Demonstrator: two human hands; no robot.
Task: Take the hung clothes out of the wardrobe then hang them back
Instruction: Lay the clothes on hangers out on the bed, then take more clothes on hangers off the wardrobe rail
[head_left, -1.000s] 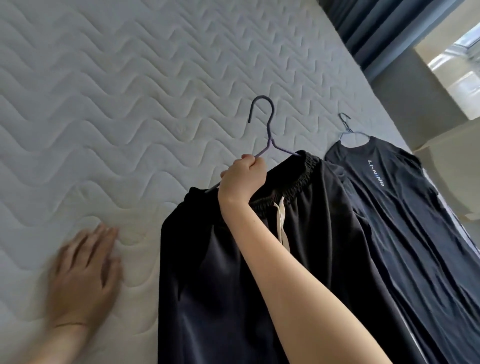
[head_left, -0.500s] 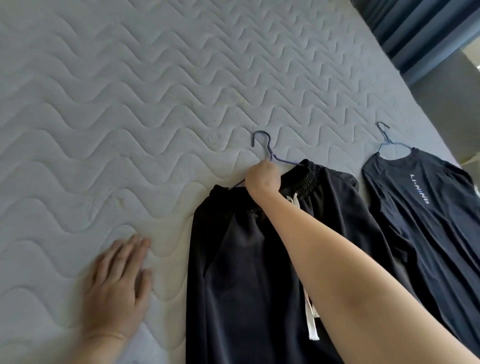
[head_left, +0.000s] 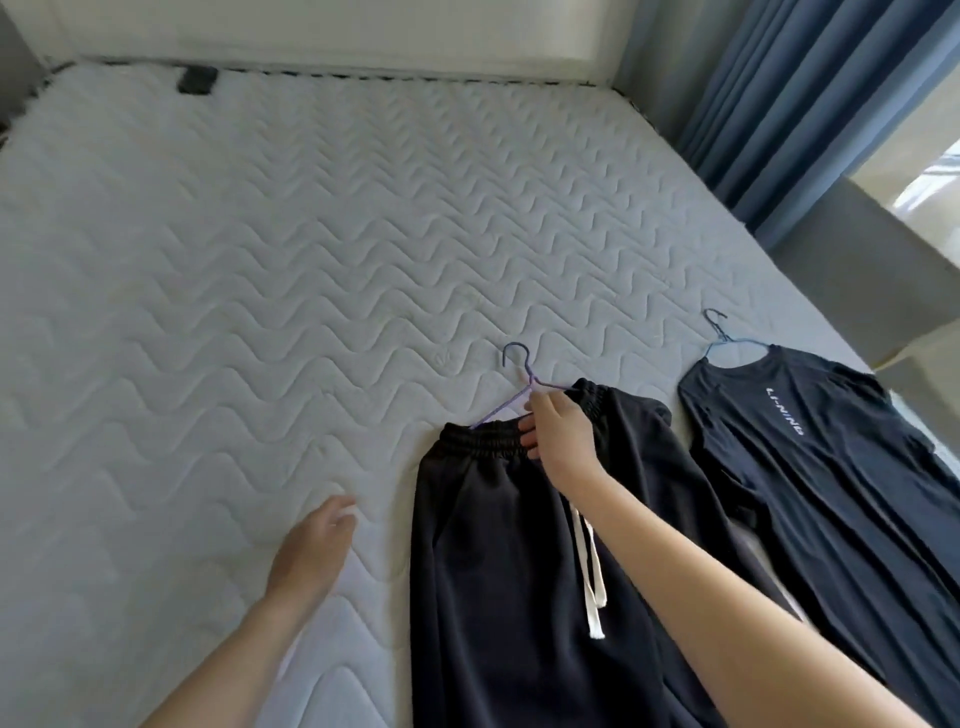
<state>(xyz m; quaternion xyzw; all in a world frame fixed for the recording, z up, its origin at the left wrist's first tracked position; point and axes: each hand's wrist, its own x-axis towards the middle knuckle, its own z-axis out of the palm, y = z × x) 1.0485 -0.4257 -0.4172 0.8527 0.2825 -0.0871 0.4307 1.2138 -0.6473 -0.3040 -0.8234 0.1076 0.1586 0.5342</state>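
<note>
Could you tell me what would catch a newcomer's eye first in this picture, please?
Probably the black trousers on a purple hanger, lying on the white mattress, low and centre, with the right hand at their waistband. To their right lies a dark T-shirt on a blue hanger; blue curtains hang top right.

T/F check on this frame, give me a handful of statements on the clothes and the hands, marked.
1. The black trousers and the dark T-shirt both lie on the mattress, each on a hanger. True.
2. The T-shirt lies left of the trousers. False: it lies to their right.
3. The left hand holds a hanger. False: it is open and holds nothing, over bare mattress.
4. The right hand is at the trousers' waistband, by the purple hanger. True.
5. The trousers' drawstring is white. True.
</note>
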